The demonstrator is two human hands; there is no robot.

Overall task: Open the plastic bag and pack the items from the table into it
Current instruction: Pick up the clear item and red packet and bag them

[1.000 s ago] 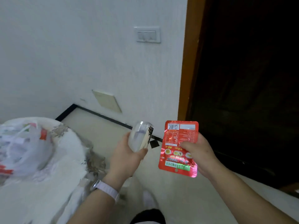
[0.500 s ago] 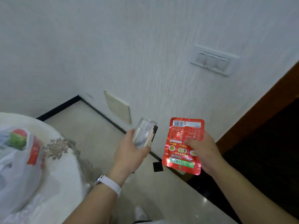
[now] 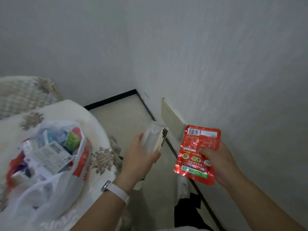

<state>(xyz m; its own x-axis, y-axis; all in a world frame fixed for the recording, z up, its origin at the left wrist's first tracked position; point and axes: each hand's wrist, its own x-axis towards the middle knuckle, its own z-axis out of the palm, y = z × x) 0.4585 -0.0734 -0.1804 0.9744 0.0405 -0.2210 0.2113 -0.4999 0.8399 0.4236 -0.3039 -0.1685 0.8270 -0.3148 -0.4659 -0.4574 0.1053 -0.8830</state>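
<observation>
Two bare hands are raised over a pale tiled floor (image 3: pixel 123 119) beside a white textured wall (image 3: pixel 216 64). The left hand (image 3: pixel 138 162), with a white watch strap (image 3: pixel 116 191) on its wrist, has its fingers curled around a clear cellophane-wrapped packet with a black-printed end (image 3: pixel 155 139), held tilted with the printed end up. The right hand (image 3: pixel 220 162) pinches a flat shiny red foil pouch with a barcode and green label strip (image 3: pixel 196 152), thumb on its printed face and the other fingers behind it. Packet and pouch are near each other but apart.

To the left, a white plastic bag with red printing (image 3: pixel 66 164) sits on a round table under a white cloth with grey flower patterns (image 3: pixel 100 157). The bag's mouth gapes open, showing several small cartons and packets inside, too blurred to name. Both hands are to the right of the bag, off the table edge. A beige wall plate (image 3: pixel 173 117) sits low on the wall behind the packet.
</observation>
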